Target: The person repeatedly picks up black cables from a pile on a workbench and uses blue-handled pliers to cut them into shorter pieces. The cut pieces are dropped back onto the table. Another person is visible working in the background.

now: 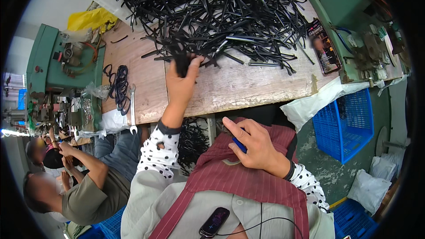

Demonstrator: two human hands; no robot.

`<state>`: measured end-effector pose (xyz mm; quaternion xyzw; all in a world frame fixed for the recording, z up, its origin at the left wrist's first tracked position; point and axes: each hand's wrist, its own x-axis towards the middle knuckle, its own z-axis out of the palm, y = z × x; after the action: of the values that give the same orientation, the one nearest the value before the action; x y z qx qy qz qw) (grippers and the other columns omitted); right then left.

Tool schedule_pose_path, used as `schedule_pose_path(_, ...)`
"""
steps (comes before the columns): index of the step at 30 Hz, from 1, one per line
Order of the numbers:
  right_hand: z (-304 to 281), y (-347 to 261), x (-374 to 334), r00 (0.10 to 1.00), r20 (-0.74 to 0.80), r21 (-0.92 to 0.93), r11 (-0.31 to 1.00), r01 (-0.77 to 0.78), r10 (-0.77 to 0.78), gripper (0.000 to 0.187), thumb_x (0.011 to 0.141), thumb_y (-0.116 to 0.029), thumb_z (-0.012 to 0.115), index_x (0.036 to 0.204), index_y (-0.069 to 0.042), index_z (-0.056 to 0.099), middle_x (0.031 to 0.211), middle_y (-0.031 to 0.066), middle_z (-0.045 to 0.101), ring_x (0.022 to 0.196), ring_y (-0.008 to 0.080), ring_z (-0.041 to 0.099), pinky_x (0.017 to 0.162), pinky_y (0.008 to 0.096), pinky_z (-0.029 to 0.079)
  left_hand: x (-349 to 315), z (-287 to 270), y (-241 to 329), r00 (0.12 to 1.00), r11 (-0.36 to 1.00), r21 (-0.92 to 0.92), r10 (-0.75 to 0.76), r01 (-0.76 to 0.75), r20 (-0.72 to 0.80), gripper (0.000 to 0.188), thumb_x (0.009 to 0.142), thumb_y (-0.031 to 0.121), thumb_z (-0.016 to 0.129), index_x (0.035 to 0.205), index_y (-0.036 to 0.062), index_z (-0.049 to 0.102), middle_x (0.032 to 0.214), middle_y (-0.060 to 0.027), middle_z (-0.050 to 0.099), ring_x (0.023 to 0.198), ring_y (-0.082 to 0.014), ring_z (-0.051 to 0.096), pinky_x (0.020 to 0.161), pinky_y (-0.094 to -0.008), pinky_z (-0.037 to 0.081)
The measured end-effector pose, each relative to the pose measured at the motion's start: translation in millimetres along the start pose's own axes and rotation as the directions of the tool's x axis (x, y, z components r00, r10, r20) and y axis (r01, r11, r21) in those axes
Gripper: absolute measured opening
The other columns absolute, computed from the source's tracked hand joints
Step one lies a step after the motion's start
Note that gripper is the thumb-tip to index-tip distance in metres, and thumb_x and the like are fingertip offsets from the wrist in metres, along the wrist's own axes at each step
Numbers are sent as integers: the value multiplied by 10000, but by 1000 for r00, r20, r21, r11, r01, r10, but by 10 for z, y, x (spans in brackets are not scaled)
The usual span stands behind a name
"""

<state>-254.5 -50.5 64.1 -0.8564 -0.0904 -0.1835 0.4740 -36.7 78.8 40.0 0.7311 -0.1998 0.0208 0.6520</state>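
My left hand [180,84] is closed around a bunch of black strips [180,57] at the near edge of a big heap. The heap [221,13] of thin black strips, some shiny, covers the far half of the wooden table [221,88]. Close to my lap, over the maroon striped apron [248,177], my right hand [254,146] is closed on a small tool with a blue handle [239,145]. Its working end is mostly hidden by the fingers, so its exact kind does not show.
A wrench [132,108] and black cord loops [119,88] lie at the table's left. Green machines [53,62] flank both sides. A phone [324,48] leans at right. A blue crate [345,126] stands below, right. Another person [95,190] sits at left.
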Motion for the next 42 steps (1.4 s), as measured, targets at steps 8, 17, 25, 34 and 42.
schedule_pose_path(8, 23, 43, 50, 994, 21, -109, 989, -102, 104, 700, 745, -87, 717, 1412, -145, 511, 890, 109, 555, 774, 280, 561, 693, 373, 486, -476, -156, -324, 945, 930, -244, -307, 273, -115, 149, 935, 151, 661, 985, 29, 591, 799, -38, 622, 595, -90, 534, 545, -247, 456)
schedule_pose_path(17, -33, -23, 318, 998, 63, -406, 914, 3, 25, 689, 730, -81, 702, 1381, -251, 552, 932, 79, 542, 806, 263, 491, 712, 390, 384, -490, -274, 235, 782, 115, -787, -267, 606, 563, 330, 1029, 410, 452, 989, 95, 540, 707, 7, 510, 533, -81, 452, 525, -260, 412)
schedule_pose_path(25, -33, -108, 372, 986, 164, -499, 862, 96, -15, 650, 709, -90, 701, 1334, -240, 598, 963, 87, 546, 863, 273, 500, 744, 393, 384, -524, -265, 310, 740, 43, -743, -142, 668, 657, 388, 1031, 456, 410, 980, 84, 507, 691, 8, 501, 520, -68, 435, 511, -233, 388)
schedule_pose_path(34, -84, -150, 361, 975, 216, -503, 862, 60, 59, 705, 680, -45, 668, 1350, -247, 587, 909, 86, 544, 849, 281, 521, 715, 392, 397, -550, -240, 280, 754, 93, -748, -117, 657, 647, 379, 1030, 455, 413, 976, 90, 498, 680, 7, 500, 488, -68, 413, 504, -228, 374)
schedule_pose_path(42, -27, -129, 315, 964, 183, -240, 960, -146, 192, 735, 700, -43, 712, 1402, -162, 529, 863, 127, 547, 786, 291, 569, 713, 385, 478, -847, -11, 387, 1000, 676, -737, 7, -14, -12, 389, 982, 439, 547, 1010, 65, 445, 682, -68, 499, 528, -125, 454, 481, -243, 385)
